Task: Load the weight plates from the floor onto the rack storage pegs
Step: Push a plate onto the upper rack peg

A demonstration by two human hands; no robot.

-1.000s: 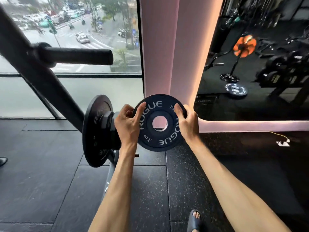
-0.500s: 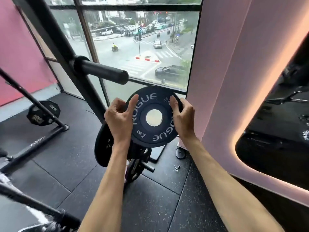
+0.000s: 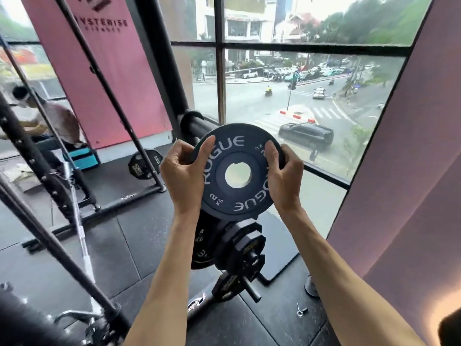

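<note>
Head view: your left hand and right hand pinch the 2 kg Rogue plate, unracked; other plates racked below, 15 kg plate on floor.

two hands, one 2 kg plate

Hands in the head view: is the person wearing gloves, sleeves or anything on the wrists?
No. The left hand and right hand are bare, with no gloves or rings showing. The left forearm and right forearm show no sleeve, watch or wristband.
</note>
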